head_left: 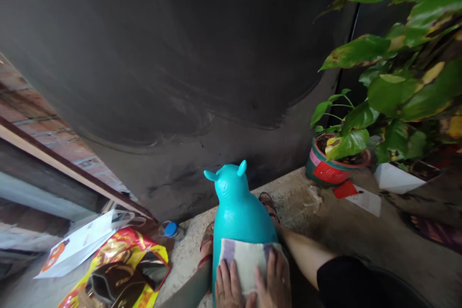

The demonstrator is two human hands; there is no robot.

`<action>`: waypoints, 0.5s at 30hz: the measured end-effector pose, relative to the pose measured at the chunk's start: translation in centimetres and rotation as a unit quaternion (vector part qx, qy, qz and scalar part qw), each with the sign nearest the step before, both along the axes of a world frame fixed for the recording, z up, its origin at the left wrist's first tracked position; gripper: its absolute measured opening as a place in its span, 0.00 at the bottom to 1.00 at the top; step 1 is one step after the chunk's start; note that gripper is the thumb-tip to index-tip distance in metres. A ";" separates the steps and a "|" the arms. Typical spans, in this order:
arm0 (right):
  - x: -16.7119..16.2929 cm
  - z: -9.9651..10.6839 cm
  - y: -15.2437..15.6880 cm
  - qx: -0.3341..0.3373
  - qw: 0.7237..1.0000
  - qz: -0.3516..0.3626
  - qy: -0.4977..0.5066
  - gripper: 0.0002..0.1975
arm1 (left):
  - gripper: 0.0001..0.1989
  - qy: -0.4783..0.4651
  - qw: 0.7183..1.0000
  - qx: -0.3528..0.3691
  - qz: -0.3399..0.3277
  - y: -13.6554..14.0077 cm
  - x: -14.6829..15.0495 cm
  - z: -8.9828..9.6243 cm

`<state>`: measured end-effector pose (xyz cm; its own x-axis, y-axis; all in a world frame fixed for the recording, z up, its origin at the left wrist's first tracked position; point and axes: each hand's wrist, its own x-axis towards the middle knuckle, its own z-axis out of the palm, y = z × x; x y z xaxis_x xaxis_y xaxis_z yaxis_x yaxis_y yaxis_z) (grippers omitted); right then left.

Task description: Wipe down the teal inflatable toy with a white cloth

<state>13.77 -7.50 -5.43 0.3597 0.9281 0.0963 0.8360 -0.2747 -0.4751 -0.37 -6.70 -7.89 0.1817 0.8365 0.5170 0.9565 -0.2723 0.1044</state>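
A turquoise inflatable animal toy (pixel 241 216) with two small ears stands between my legs, its head toward the dark wall. Over its back lies a cream cloth (pixel 246 259) with purple stripes. My left hand (pixel 228 286) rests flat on the cloth's left part, fingers stretched out. Beside it, my right hand (pixel 273 281) presses flat on the right part, its fingers also extended. Both palms touch the cloth, and the lower edge of the picture cuts off the wrists.
A dark panel (pixel 187 57) rises ahead. At right stand a potted plant (pixel 334 168) and a white planter (pixel 397 178). A red-and-yellow bag (pixel 122 240), a white bag (pixel 79 245) and a blue-capped container (pixel 172 229) are on the left. My sandalled feet flank the toy.
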 end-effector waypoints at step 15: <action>3.1 1.3 3.1 -0.062 0.997 0.039 0.008 0.22 | 0.48 0.053 0.998 -0.017 -0.016 3.1 2.7 3.0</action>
